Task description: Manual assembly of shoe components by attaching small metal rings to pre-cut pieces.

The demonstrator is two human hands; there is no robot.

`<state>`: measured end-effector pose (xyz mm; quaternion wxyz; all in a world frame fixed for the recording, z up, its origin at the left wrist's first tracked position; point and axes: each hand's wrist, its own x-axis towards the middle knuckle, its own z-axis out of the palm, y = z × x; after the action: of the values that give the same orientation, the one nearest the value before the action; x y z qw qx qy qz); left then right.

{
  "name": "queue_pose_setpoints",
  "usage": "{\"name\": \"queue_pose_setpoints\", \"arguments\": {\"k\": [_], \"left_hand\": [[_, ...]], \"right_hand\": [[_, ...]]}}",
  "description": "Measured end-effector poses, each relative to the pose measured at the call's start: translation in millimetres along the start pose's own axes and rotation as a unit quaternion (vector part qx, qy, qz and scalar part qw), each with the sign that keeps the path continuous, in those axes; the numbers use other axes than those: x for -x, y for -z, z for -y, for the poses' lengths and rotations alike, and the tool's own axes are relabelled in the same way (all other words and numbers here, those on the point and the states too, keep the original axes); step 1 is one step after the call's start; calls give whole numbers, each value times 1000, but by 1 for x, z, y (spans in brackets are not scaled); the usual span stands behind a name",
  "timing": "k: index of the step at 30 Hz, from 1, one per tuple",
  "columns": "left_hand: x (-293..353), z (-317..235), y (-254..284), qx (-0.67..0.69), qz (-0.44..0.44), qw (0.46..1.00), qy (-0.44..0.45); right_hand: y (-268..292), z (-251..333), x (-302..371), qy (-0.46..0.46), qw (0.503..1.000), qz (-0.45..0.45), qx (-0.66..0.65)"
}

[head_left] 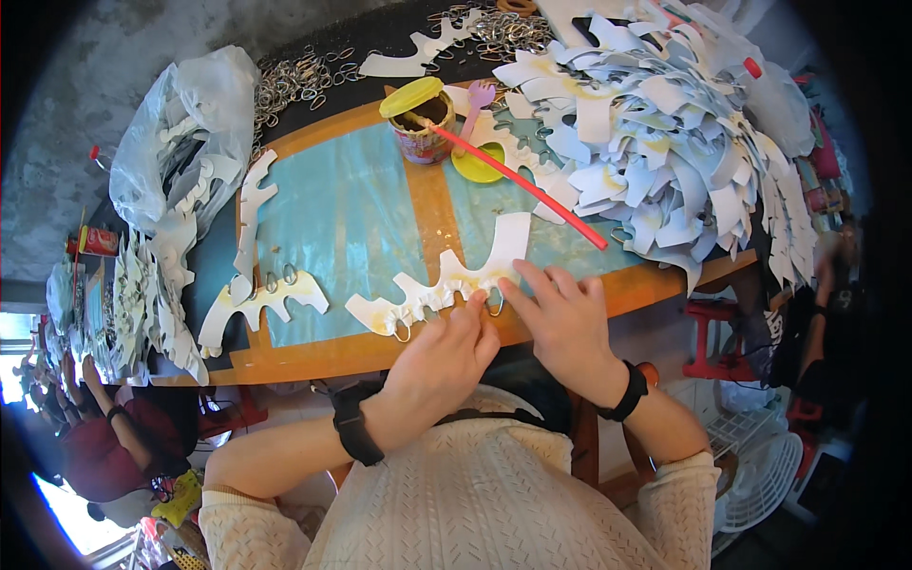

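Observation:
A white curved cut piece with tabs (456,286) lies on the table's near edge. Yellowish glue marks its lower side, where several tabs are folded and crumpled. Two metal rings show at that edge, one of them a wire loop (403,332) near the left end. Fingertips of my left hand (445,350) are pinched together on the folded edge, right of the middle. My right hand (567,332) touches the piece's right end with its fingers stretched out and apart. Another white tabbed piece (223,312), with glue and several rings on it, lies to the left.
A glue tub (425,144) with a yellow lid and red stick stands mid-table, beside a purple fork (481,95). White cut pieces (655,142) heap at the right. Loose metal rings (294,81) lie far left, near a plastic bag (204,85). Another person (123,432) sits at left.

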<state>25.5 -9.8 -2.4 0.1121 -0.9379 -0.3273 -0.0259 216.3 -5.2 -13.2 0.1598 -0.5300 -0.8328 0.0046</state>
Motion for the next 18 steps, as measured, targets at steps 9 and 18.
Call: {"name": "queue_pose_setpoints", "arguments": {"k": [9,18], "left_hand": [[-34,46,-2,316,-100,928,172],[-59,50,-15,341,11,930,141]], "right_hand": [[-1,-14,-8,-27,979,-121,-160],[6,-20,-2,-70,968,-114,-211]]}}
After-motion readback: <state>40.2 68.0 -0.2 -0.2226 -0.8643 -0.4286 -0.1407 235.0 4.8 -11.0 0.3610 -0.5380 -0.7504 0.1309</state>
